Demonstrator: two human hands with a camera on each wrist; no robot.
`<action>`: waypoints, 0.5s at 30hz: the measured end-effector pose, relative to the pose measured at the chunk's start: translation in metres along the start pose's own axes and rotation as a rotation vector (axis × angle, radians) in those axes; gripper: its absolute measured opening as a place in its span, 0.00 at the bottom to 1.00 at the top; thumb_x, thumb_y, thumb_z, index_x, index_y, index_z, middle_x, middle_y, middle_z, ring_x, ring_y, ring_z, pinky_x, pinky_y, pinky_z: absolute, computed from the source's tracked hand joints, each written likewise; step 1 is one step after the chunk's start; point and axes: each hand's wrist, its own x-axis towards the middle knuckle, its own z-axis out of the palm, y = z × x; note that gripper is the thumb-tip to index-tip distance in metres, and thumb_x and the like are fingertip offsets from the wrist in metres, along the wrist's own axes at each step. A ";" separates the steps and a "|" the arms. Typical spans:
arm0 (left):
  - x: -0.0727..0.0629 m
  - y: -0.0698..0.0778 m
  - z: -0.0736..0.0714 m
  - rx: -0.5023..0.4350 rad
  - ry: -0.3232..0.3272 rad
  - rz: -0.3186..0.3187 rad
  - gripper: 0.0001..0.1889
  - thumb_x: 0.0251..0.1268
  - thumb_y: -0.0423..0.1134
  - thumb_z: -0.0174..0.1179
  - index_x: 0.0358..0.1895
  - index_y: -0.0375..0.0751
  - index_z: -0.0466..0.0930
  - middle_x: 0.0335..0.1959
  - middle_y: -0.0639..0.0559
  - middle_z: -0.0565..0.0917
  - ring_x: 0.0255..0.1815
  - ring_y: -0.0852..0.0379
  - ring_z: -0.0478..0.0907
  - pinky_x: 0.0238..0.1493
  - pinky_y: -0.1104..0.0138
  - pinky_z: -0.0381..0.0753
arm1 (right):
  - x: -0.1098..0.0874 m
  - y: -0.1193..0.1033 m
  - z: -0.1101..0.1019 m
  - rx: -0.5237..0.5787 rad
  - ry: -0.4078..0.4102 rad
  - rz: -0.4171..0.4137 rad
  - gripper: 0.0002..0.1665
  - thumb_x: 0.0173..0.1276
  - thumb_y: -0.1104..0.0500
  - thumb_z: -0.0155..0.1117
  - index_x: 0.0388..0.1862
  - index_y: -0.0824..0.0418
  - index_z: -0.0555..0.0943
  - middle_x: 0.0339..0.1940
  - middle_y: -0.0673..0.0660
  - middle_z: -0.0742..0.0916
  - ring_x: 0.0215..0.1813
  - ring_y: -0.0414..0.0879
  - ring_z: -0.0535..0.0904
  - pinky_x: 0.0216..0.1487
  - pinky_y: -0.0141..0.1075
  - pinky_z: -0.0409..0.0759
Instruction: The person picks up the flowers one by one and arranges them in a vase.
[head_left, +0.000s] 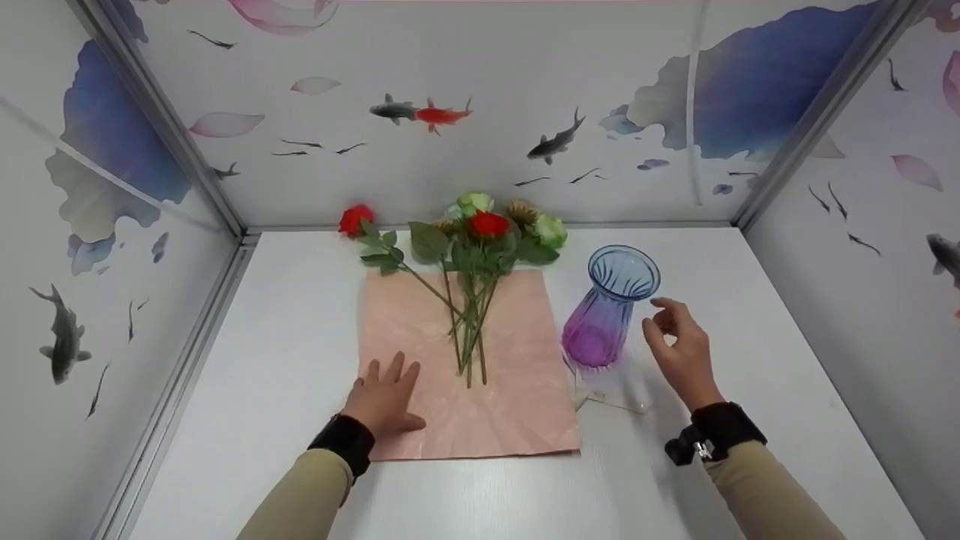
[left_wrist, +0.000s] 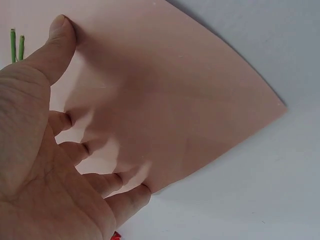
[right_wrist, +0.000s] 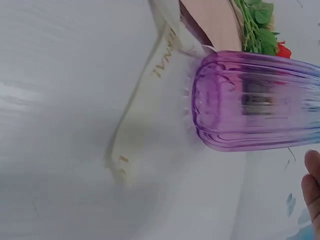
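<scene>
A sheet of pink wrapping paper [head_left: 517,409] lies flat on the white table, with a bunch of flowers [head_left: 474,259] on its upper part, stems toward me. My left hand [head_left: 384,397] rests on the paper's lower left, fingers spread; in the left wrist view its fingertips [left_wrist: 131,200] press near the paper's edge. Just right of the paper stands a ribbed glass vase [head_left: 600,322], blue at the rim and purple at the base. My right hand [head_left: 684,352] is beside the vase, fingers loosely bent around nothing and apart from the glass.
A pale ribbon [right_wrist: 142,95] with gold lettering trails over the table [head_left: 757,360] near the vase's base. One red rose [head_left: 355,220] leans out to the left of the bunch. Printed panels [head_left: 480,165] with fish enclose the table at the back and both sides.
</scene>
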 end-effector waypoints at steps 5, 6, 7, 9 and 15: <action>0.000 -0.001 0.001 0.004 0.005 -0.003 0.50 0.59 0.58 0.73 0.80 0.42 0.59 0.82 0.37 0.56 0.77 0.23 0.53 0.67 0.31 0.64 | 0.013 -0.002 -0.001 0.073 -0.226 0.131 0.47 0.73 0.51 0.68 0.82 0.60 0.56 0.69 0.66 0.74 0.71 0.59 0.70 0.69 0.53 0.70; 0.000 -0.001 0.001 0.005 0.006 -0.002 0.50 0.59 0.58 0.73 0.80 0.42 0.59 0.82 0.37 0.56 0.77 0.23 0.53 0.67 0.31 0.64 | 0.015 -0.003 0.000 0.074 -0.271 0.152 0.51 0.72 0.49 0.69 0.84 0.60 0.52 0.73 0.67 0.71 0.74 0.63 0.67 0.71 0.57 0.67; -0.001 0.000 0.001 0.007 0.006 -0.002 0.50 0.59 0.58 0.73 0.80 0.42 0.59 0.81 0.37 0.56 0.77 0.23 0.53 0.67 0.31 0.64 | 0.017 -0.003 0.002 0.069 -0.311 0.175 0.55 0.71 0.47 0.70 0.84 0.59 0.49 0.76 0.68 0.67 0.77 0.65 0.63 0.72 0.61 0.64; -0.001 0.000 0.000 0.008 0.008 -0.001 0.50 0.60 0.58 0.73 0.80 0.42 0.60 0.81 0.37 0.56 0.77 0.23 0.53 0.67 0.31 0.64 | 0.019 -0.003 0.006 0.055 -0.380 0.220 0.61 0.69 0.43 0.71 0.85 0.58 0.44 0.80 0.69 0.62 0.79 0.68 0.58 0.73 0.66 0.61; 0.001 0.001 0.001 0.010 0.004 -0.008 0.50 0.59 0.58 0.73 0.80 0.42 0.59 0.82 0.37 0.56 0.77 0.23 0.52 0.68 0.31 0.63 | 0.025 -0.003 0.016 0.015 -0.480 0.280 0.67 0.62 0.42 0.77 0.84 0.61 0.44 0.79 0.71 0.64 0.79 0.70 0.58 0.73 0.68 0.59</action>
